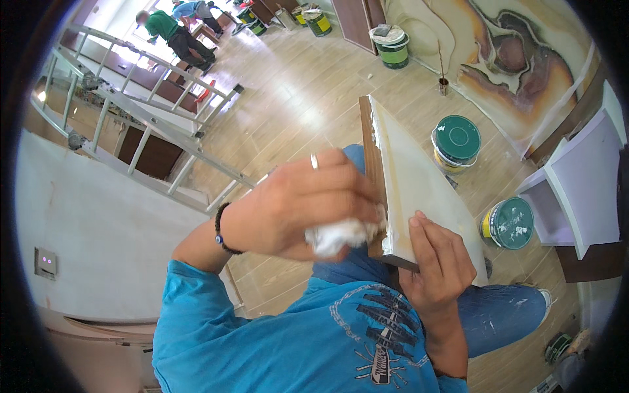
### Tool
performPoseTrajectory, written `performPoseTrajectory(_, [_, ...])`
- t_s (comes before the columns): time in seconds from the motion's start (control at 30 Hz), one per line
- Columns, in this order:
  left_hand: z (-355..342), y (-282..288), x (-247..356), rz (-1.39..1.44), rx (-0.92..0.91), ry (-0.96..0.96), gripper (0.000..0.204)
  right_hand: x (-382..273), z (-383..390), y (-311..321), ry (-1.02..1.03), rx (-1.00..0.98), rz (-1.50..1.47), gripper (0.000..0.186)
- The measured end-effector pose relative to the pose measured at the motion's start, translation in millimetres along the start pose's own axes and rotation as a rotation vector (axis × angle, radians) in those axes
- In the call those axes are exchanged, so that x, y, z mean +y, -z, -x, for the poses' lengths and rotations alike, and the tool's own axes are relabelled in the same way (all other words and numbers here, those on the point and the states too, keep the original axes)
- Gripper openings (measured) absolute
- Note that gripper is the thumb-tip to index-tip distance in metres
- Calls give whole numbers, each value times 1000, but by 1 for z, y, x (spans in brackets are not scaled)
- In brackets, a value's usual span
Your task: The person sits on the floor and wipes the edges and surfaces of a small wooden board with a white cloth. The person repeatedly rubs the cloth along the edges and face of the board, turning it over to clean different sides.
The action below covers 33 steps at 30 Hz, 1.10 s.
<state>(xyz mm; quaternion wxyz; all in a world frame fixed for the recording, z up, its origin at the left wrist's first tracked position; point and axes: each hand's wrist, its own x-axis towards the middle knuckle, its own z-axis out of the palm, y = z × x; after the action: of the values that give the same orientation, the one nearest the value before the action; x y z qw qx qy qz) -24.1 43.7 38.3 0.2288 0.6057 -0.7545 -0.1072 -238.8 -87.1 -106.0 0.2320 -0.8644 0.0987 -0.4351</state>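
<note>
My left hand (308,203), slightly blurred, is closed around a crumpled white cloth (335,237). It presses the cloth against the brown edge of a long board (426,180). The board has a pale, smooth face and lies tilted over my legs, its far end narrowing away from me. Rough white paste (387,241) runs along the corner between the brown edge and the pale face. My right hand (438,259) grips the board's near end, fingers flat on the pale face and the thumb hidden underneath.
Green-lidded buckets (457,139) stand right of the board, with a white shelf unit (580,190) beyond. A metal ladder (141,118) leans across the left. A marbled panel (504,59) is at the far right. Two people (177,33) work at the back left.
</note>
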Motion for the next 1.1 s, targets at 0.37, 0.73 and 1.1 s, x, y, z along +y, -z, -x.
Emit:
performPoseTrajectory(0.37, [-2,4,3,57,-85,-131,39,-3,1,-1,-4,-11,-30,54])
performPoseTrajectory(0.73, [-6,6,2,-50,-100,-149,41,-2,3,-1,-4,5,-12,53])
performPoseTrajectory(1.1, [-12,3,-4,-62,-27,-113,31,0,2,1,-7,8,-4,55])
